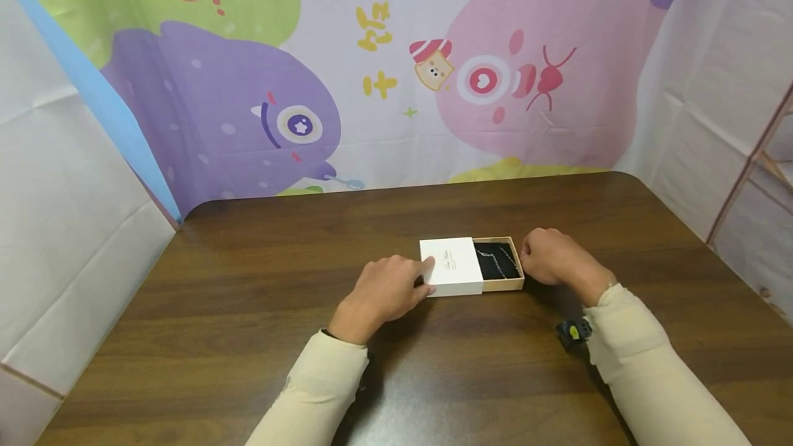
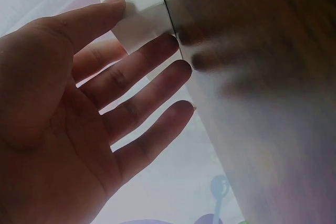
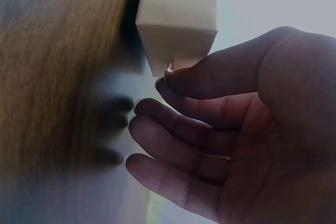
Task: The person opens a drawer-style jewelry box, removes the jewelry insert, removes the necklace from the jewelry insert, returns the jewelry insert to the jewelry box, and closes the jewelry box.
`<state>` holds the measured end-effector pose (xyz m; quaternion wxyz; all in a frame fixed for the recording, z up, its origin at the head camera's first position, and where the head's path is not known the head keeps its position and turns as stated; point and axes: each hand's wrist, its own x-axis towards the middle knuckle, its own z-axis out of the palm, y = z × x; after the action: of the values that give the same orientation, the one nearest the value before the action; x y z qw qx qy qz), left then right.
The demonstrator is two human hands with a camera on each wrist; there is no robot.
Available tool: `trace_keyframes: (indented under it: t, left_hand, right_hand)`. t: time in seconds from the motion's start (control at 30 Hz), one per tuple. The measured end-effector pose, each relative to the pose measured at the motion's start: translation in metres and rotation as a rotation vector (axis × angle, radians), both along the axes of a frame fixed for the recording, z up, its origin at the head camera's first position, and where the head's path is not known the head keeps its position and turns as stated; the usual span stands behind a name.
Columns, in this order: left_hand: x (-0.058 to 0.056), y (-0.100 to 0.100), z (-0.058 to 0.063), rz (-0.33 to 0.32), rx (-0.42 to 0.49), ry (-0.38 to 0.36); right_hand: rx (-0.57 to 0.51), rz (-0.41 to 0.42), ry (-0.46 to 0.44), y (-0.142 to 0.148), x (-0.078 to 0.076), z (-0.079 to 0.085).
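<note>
A white slide-out jewellery box sits on the table, its sleeve (image 1: 451,270) printed with small lettering. From the sleeve's right end the tan inner drawer (image 1: 504,285) sticks out, showing a black pad (image 1: 489,267) with a thin silvery chain (image 1: 500,269) on it. My left hand (image 1: 385,289) pinches the sleeve's left end between thumb and index finger; its other fingers are spread in the left wrist view. At the drawer's right end, my right hand (image 1: 553,257) pinches a small tab (image 3: 169,66) between thumb and index finger, the other fingers loosely curled.
The brown wood-grain table (image 1: 248,308) carries the box near its middle. Behind it hangs a cartoon-printed cloth (image 1: 384,136), and pale panels (image 1: 74,246) stand at either side. A dark device (image 1: 574,333) is strapped at my right wrist.
</note>
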<state>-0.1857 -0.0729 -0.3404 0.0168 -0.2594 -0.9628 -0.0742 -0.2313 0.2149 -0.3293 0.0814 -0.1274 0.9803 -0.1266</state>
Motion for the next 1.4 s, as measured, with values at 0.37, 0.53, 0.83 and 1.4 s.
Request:
trace_keyframes:
  t: [0.37,0.53,0.83,1.4]
  left_hand:
    - [-0.0005,-0.0005,-0.0003,-0.005,-0.001,0.004]
    - [-0.0001,-0.0004,-0.0003,0.000,-0.002,-0.005]
    - [-0.0006,-0.0002,-0.0009,0.000,0.003,-0.005]
    - [0.0001,-0.0001,0.0004,0.004,-0.003,-0.008]
  right_hand:
    - [-0.001,-0.008,-0.019,0.0009,-0.0013,0.0003]
    - [-0.001,-0.003,-0.009,0.0021,-0.0002,0.0005]
    - [-0.024,0.000,-0.018,0.0035,0.0010,0.0012]
    - [-0.028,-0.024,-0.075,0.0065,-0.0009,0.0018]
